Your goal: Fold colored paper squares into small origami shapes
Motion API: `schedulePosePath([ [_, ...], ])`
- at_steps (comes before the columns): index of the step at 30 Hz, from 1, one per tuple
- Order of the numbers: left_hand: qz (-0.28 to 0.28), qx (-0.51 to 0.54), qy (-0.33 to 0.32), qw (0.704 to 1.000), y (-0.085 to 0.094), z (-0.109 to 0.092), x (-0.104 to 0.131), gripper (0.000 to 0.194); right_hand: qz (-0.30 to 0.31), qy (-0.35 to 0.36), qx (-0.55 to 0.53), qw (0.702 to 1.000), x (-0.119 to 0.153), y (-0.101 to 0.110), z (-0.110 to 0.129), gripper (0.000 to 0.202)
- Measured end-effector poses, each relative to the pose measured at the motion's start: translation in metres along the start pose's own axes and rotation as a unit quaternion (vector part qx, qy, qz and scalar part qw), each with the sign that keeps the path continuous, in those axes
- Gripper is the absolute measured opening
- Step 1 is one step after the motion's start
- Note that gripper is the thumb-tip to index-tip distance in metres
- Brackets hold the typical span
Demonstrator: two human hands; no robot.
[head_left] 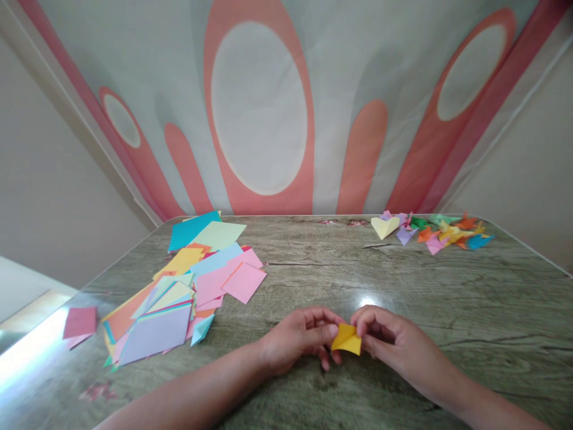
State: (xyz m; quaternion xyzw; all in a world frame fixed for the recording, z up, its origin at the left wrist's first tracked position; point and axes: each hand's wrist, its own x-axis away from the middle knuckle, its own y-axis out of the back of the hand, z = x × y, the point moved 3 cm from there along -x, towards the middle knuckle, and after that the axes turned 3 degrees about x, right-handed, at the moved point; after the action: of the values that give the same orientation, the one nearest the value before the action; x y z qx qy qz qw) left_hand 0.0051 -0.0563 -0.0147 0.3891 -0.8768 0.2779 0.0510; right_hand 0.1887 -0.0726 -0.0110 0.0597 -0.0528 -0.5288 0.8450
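Observation:
A small folded piece of yellow paper [346, 340] is held between my two hands, just above the wood-grain table [295, 394]. My left hand [304, 335] pinches its left edge, thumb on top and the other fingers curled beneath. On the opposite side, my right hand [385, 334] grips the upper right edge between thumb and fingertips. A crease runs across the paper's face, and its lower edge curves. The underside of the paper is hidden.
Loose coloured paper sheets [156, 334] lie spread over the table's left side, with a red square [79, 323] farther left. At the back right sits a cluster of small folded paper figures [450, 232], beside a cream paper heart [385, 227]. A patterned backdrop [329, 119] rises behind.

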Motion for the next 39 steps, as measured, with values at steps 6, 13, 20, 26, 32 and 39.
schedulePosePath([
  [6,0.003,-0.046,0.004,0.999,-0.003,-0.002,0.001,0.051,-0.009,0.039,0.078,0.996,0.0,0.002,0.003,0.017],
  [13,-0.124,-0.214,-0.017,0.969,-0.001,0.001,0.002,0.03,-0.004,-0.015,0.105,0.994,0.003,-0.001,0.008,0.011],
  [20,-0.167,-0.414,-0.133,0.885,-0.014,-0.013,0.012,0.017,-0.036,-0.048,0.172,0.983,-0.001,-0.003,-0.005,0.024],
  [26,-0.152,-0.356,-0.123,0.914,-0.01,-0.008,0.009,0.017,-0.026,-0.01,0.247,0.969,0.001,-0.002,-0.001,0.026],
  [32,-0.163,-0.359,-0.085,0.915,-0.007,-0.008,0.007,0.02,-0.042,-0.008,0.259,0.965,0.002,-0.002,0.004,0.026],
  [39,-0.185,-0.405,-0.119,0.887,-0.011,-0.015,0.012,0.012,-0.014,-0.023,0.226,0.974,0.001,-0.006,0.008,0.011],
])
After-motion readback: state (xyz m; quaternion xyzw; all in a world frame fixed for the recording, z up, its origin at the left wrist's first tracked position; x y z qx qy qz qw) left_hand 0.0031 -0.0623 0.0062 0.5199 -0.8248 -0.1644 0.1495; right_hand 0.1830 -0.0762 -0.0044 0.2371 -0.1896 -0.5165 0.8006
